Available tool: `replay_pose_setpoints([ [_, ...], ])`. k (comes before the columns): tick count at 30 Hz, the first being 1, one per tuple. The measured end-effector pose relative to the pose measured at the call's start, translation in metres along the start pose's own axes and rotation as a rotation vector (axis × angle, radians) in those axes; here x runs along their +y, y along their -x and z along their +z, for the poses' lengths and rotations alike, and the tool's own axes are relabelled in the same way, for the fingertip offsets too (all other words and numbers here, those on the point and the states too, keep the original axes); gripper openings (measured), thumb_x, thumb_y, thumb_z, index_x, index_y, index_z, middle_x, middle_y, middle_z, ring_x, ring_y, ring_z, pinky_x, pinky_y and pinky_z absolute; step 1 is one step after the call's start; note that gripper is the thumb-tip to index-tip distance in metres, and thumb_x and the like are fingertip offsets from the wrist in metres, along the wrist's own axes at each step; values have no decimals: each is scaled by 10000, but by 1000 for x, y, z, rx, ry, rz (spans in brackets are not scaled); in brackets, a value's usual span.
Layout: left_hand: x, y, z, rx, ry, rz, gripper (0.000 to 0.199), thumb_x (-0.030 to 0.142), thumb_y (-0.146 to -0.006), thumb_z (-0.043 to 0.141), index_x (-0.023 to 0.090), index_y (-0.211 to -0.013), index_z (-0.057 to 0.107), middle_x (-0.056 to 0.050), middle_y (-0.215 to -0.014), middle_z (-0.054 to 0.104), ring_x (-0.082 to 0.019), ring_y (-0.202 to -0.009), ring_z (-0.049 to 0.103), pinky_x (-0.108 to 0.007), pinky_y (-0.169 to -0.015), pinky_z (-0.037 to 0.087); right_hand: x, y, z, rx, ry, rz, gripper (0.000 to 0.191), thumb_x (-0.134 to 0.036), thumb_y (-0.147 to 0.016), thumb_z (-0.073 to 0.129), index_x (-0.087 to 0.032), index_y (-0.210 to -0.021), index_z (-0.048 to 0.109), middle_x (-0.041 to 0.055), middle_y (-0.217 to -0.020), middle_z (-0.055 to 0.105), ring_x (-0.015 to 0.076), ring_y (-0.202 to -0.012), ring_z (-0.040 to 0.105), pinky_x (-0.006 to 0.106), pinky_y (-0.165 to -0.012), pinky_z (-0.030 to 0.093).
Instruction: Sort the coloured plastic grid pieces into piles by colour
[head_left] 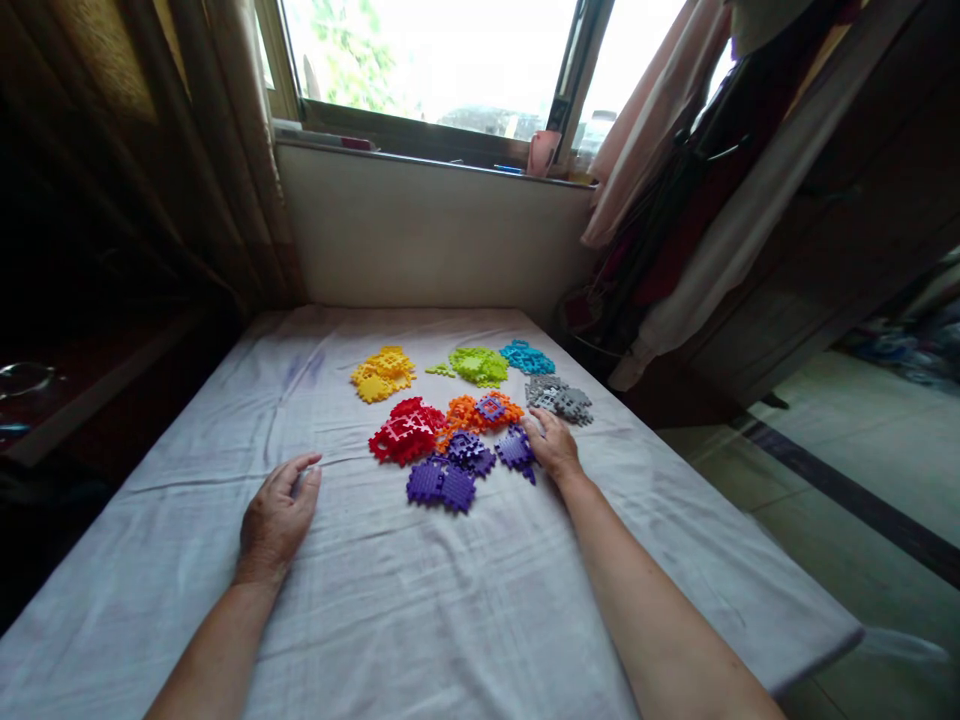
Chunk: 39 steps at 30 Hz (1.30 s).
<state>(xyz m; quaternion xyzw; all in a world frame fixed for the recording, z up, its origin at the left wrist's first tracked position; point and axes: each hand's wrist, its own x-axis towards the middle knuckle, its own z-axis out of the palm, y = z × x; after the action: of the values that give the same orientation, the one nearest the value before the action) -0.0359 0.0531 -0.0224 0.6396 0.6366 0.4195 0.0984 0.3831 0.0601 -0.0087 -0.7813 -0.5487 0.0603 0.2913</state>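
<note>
Toothed plastic pieces lie in piles grouped by colour on a cloth-covered table. My left hand rests on the cloth left of the piles, empty, with its fingers apart. My right hand is at the right edge of the purple pieces, its fingertips by a purple piece and near the grey pile; whether it grips anything is unclear. An orange pile with a purple-and-orange piece on it sits beside the red pile. Farther back are yellow, lime green and blue piles.
The table's white cloth is wrinkled. Behind the table are a wall and a window ledge with a pink cup. A curtain hangs at the left, clothes at the right. The table's right corner juts over a tiled floor.
</note>
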Motion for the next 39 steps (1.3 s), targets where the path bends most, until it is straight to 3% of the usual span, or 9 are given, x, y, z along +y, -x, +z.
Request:
replay_pose_setpoints([
  [6,2,0,-3,-14,7,-25,419,512,-812,477,232,-1011,718,-53,-1075,751,-227,-1001,695,-335,-948,537,-80,-8,57,-105,-52,-86,428,-427,-937,557,-207,-1296,633,121,-1393,608,268,-1318,535,438,-1143,369],
  [11,6,1,-6,-10,9,-71,430,537,-799,492,245,-1009,727,-49,-1063,754,-237,-990,700,-349,-929,548,-117,3,79,-199,-262,-433,431,-466,-917,589,-235,-1274,664,95,-1362,632,220,-1279,566,353,-1108,421],
  [14,6,2,-8,-21,0,-94,446,553,-794,498,251,-1026,731,-46,-1076,753,-241,-997,699,-356,-937,545,-91,-25,56,-96,-212,-478,402,-465,-916,575,-262,-1244,688,73,-1385,620,233,-1300,546,390,-1125,407],
  [19,2,1,-9,-12,-25,-113,429,562,-796,512,277,-1025,735,-29,-1091,749,-237,-993,699,-337,-893,561,27,-103,-15,156,133,84,438,-400,-940,489,-192,-1279,673,144,-1430,575,318,-1339,505,498,-1133,374],
  [23,-2,1,-8,22,-30,-113,407,564,-796,527,290,-1013,736,-14,-1061,756,-231,-976,705,-322,-872,570,89,-129,-27,-59,172,199,473,-439,-966,428,-216,-1325,640,115,-1429,590,296,-1348,511,485,-1132,384],
  [26,-4,1,-8,24,-32,-133,421,575,-786,528,289,-1014,736,-12,-1069,758,-239,-993,707,-336,-898,570,81,-115,-2,-135,94,-8,449,-454,-962,429,-254,-1295,654,76,-1424,602,265,-1354,509,493,-1155,359],
  [33,-6,3,-11,44,-33,-252,522,652,-755,510,285,-1057,727,-24,-1120,752,-275,-1059,696,-409,-957,561,-10,-79,45,-269,-323,-607,528,-597,-914,506,-251,-1270,685,96,-1404,610,234,-1313,554,407,-1135,413],
  [36,-6,4,-12,34,-25,-296,557,672,-738,516,278,-1071,725,-31,-1146,749,-286,-1105,683,-428,-992,546,-9,-127,34,-72,-261,-487,478,-548,-919,513,-232,-1216,713,107,-1341,649,259,-1312,550,435,-1149,395],
  [39,-10,6,-11,41,-10,-301,562,682,-733,528,275,-1067,725,-30,-1169,744,-288,-1148,667,-436,-1046,514,20,-194,19,75,-49,-78,473,-472,-932,490,-209,-1276,679,142,-1406,596,305,-1349,510,488,-1143,387],
])
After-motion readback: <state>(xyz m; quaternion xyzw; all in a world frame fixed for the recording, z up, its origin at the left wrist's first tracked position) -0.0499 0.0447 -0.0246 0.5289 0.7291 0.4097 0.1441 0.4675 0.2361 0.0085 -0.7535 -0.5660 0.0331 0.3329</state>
